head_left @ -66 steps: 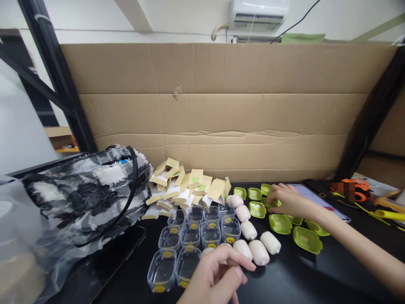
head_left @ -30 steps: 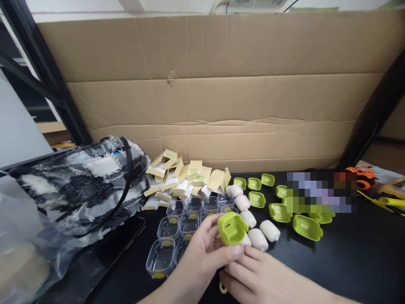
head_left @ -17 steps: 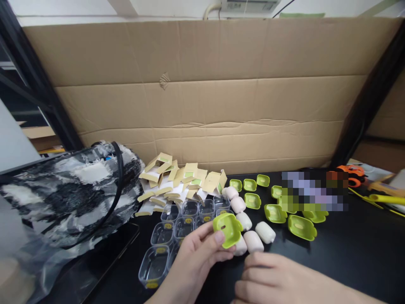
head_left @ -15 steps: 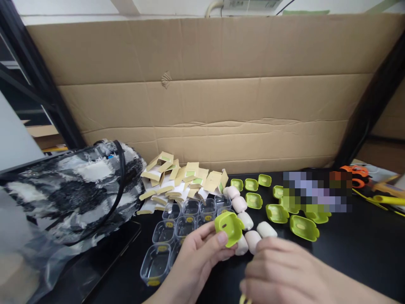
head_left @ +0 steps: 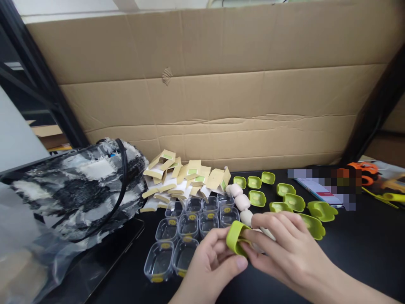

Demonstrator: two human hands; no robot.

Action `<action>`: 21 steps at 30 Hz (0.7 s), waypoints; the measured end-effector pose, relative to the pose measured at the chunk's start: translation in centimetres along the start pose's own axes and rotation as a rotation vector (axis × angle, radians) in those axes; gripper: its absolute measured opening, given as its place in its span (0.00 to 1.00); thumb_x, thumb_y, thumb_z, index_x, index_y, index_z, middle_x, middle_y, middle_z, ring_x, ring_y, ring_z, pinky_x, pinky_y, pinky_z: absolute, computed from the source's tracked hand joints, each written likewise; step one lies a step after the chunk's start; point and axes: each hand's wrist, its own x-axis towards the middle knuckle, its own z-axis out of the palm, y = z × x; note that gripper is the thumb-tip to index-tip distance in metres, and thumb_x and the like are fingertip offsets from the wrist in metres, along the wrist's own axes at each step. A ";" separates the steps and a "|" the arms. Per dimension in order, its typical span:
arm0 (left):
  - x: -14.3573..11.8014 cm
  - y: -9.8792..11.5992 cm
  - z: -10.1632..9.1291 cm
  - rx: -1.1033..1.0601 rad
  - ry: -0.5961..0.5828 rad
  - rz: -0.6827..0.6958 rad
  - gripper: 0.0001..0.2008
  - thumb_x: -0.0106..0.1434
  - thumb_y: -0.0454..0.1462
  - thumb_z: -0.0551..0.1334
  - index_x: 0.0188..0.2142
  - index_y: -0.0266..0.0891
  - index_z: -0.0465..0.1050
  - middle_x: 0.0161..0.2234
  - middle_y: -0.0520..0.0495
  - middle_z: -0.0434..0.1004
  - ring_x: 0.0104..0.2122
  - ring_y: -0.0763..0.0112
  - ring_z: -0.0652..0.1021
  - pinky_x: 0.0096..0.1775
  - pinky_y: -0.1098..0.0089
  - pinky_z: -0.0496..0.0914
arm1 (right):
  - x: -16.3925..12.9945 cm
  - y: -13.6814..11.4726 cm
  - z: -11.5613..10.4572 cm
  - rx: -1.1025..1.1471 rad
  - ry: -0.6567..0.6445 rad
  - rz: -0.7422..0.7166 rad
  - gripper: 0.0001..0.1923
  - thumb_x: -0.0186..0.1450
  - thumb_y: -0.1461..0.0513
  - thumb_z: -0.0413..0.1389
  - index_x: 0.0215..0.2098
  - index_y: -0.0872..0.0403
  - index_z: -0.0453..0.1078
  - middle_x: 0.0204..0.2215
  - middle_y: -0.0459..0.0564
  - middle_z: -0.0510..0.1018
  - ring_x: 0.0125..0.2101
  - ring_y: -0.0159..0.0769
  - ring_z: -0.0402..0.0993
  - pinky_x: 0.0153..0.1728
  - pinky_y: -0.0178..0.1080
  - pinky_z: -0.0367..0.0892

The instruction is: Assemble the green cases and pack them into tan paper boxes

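Observation:
My left hand [head_left: 218, 261] holds a small lime-green plastic cup [head_left: 233, 240] tilted on its side, thumb below and fingers behind it. My right hand [head_left: 284, 249] reaches in from the right, its fingertips pinched at the cup's opening. Between them shows a thin yellow piece [head_left: 243, 241], mostly hidden by the fingers and the rim. Behind the right hand lies a row of whitish rounded pieces [head_left: 242, 202], partly covered. More green cups [head_left: 294, 202] stand at the right, and clear plastic boxes [head_left: 160, 259] with yellow smiley marks stand in rows at the left.
Folded cardboard pieces [head_left: 191, 175] are heaped behind the clear boxes. A black-and-white shaggy bag [head_left: 79, 185] with a black strap and a dark tablet-like panel [head_left: 117, 257] lie left. At the right are a phone-like object [head_left: 316, 190], partly blurred, and an orange item [head_left: 368, 173]. Cardboard [head_left: 215, 97] walls the back.
My right hand has risen from the lower edge, bringing the thin yellow piece to the green cup's opening. My left hand has turned the cup onto its side. The view has shifted slightly.

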 end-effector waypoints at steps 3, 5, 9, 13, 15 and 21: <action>-0.2 -0.4 0.0 0.013 -0.037 0.017 0.15 0.55 0.37 0.70 0.42 0.40 0.72 0.40 0.46 0.82 0.44 0.65 0.79 0.49 0.67 0.69 | -0.2 -0.2 0.1 0.033 -0.036 0.038 0.15 0.71 0.64 0.46 0.30 0.52 0.71 0.27 0.45 0.78 0.26 0.31 0.70 0.33 0.37 0.56; -0.4 -0.6 0.2 0.027 -0.062 0.036 0.15 0.57 0.38 0.69 0.43 0.40 0.72 0.43 0.46 0.81 0.47 0.66 0.78 0.50 0.67 0.68 | -0.4 -0.3 0.1 0.039 -0.043 0.052 0.16 0.72 0.63 0.46 0.29 0.52 0.70 0.28 0.46 0.78 0.26 0.31 0.71 0.34 0.37 0.56; -0.7 -0.7 0.6 0.050 -0.057 0.069 0.18 0.60 0.41 0.66 0.49 0.44 0.71 0.48 0.46 0.79 0.50 0.67 0.76 0.53 0.68 0.66 | -0.5 -0.3 0.2 0.039 -0.058 0.046 0.14 0.71 0.63 0.47 0.30 0.52 0.70 0.29 0.46 0.79 0.27 0.31 0.72 0.34 0.38 0.57; -0.7 -0.3 0.5 0.058 0.033 0.071 0.19 0.59 0.42 0.66 0.50 0.43 0.72 0.50 0.44 0.77 0.51 0.63 0.75 0.55 0.66 0.65 | -0.5 0.2 0.0 0.179 -0.085 0.049 0.06 0.69 0.63 0.51 0.39 0.52 0.70 0.34 0.49 0.77 0.32 0.34 0.73 0.36 0.38 0.63; -0.6 0.0 0.2 0.045 0.042 0.069 0.19 0.59 0.43 0.66 0.49 0.42 0.73 0.49 0.43 0.77 0.50 0.59 0.75 0.53 0.63 0.67 | -0.7 0.4 0.0 0.329 -0.101 0.137 0.09 0.67 0.63 0.53 0.46 0.52 0.67 0.40 0.52 0.75 0.40 0.38 0.74 0.40 0.39 0.67; -0.4 0.1 -0.3 0.034 -0.022 0.059 0.20 0.60 0.44 0.65 0.51 0.41 0.73 0.48 0.42 0.78 0.47 0.59 0.75 0.46 0.65 0.69 | -1.1 0.9 0.4 0.722 -0.293 0.474 0.14 0.66 0.64 0.54 0.50 0.47 0.64 0.38 0.45 0.79 0.36 0.33 0.77 0.38 0.33 0.74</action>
